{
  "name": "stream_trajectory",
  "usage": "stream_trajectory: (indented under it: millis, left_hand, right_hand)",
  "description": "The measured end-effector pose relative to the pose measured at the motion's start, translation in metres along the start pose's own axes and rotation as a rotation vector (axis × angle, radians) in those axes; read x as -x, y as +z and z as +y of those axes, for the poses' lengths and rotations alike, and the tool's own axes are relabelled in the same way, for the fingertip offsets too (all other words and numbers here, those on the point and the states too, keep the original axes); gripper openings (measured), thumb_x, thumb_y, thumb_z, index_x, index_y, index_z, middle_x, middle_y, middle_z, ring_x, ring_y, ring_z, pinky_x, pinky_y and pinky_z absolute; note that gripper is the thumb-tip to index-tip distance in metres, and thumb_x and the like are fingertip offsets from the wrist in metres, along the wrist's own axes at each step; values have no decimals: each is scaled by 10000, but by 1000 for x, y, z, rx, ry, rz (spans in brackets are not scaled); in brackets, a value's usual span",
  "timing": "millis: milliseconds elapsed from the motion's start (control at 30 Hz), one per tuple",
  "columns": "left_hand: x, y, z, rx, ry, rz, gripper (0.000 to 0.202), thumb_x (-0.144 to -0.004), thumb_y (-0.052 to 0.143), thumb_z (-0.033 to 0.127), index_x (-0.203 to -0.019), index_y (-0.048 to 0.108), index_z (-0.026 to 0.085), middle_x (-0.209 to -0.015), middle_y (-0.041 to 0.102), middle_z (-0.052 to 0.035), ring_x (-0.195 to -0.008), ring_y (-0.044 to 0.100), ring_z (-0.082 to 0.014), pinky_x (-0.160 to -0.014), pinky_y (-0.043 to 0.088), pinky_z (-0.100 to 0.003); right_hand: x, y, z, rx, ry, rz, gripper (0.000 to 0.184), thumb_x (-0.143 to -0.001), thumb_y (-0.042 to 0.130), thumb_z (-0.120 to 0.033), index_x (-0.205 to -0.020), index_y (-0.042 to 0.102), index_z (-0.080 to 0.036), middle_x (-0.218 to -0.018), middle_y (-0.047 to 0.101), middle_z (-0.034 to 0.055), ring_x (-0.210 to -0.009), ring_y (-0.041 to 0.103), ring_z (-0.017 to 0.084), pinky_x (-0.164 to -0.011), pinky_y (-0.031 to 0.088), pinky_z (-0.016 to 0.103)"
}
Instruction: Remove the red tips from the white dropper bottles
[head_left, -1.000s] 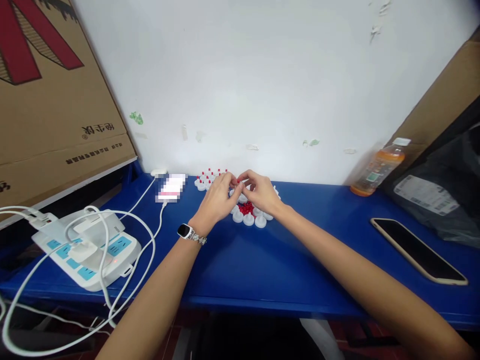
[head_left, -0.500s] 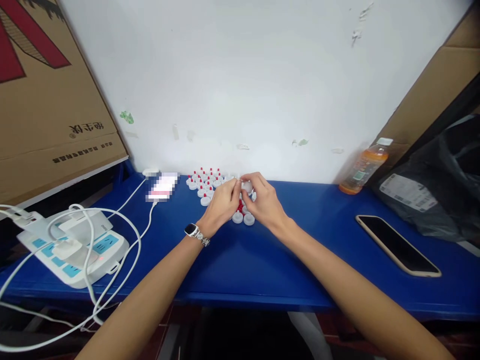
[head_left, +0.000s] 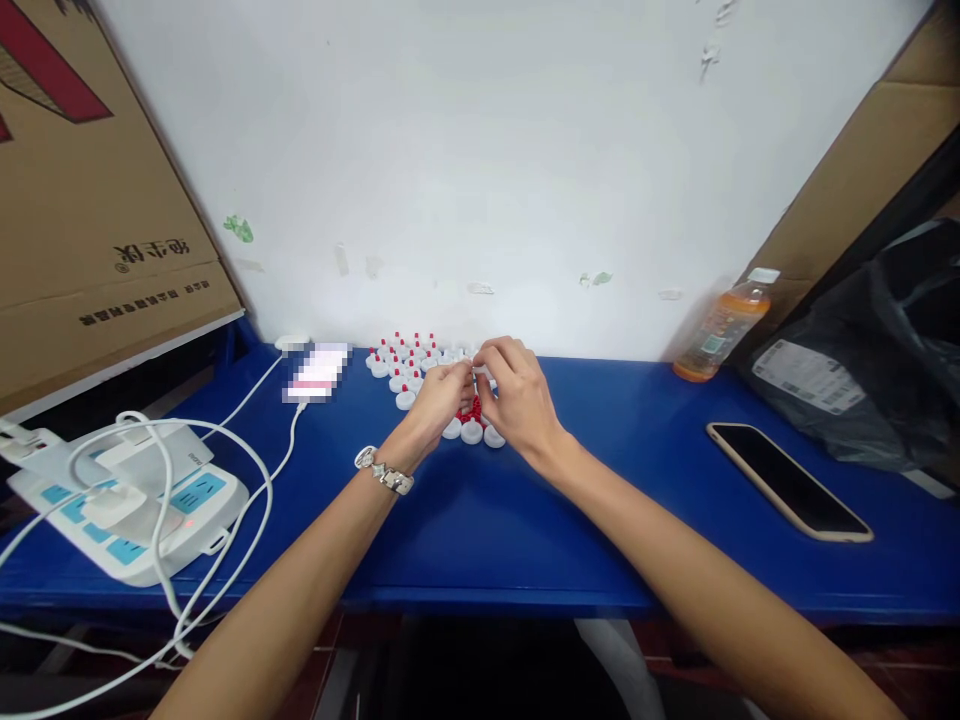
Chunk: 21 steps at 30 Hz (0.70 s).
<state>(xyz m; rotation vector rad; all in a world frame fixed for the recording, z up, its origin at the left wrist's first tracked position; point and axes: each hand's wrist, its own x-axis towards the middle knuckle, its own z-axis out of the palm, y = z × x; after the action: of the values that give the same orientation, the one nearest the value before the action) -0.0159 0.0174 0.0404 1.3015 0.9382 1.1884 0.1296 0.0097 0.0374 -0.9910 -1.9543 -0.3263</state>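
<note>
My left hand (head_left: 442, 395) is closed, thumb and fingertips pinched together, and whatever sits between them is too small to make out. Facing it, my right hand (head_left: 517, 392) curls its fingers around a white bottle cap (head_left: 481, 371), mostly hidden by the fingers. Both sets of fingertips meet just above a pile of small red tips (head_left: 472, 411). Several white caps with red tips (head_left: 404, 398) stand together to the left of my left hand. Below the fingers, white caps without red tips (head_left: 471, 432) lie on the blue table (head_left: 480, 530).
On the left are a white power strip (head_left: 142, 530) with looped cables and a plugged-in phone (head_left: 316, 373), its screen blurred. To the right lie another phone (head_left: 787, 482), an orange drink bottle (head_left: 724, 325) and a dark plastic bag (head_left: 877, 350). A white wall (head_left: 480, 180) rises behind.
My fingertips have drawn together, and the right fingers now cover more of the white cap. My left wrist has rolled. The whole view has shifted slightly.
</note>
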Motion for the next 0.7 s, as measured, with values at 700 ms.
stream_trajectory:
  millis: [700]
  left_hand:
    - [-6,-61,0,-1151,418,-59,292,-982,472,352,-940,721,205,-951,673,-83,-927,607,-254,-850,477,-410]
  right_hand:
    - [38,-41,32,-380,435,-510,49,-737,597,-165,-731,628,-202,-597,584,-44,-539,513,111,-558,393,246]
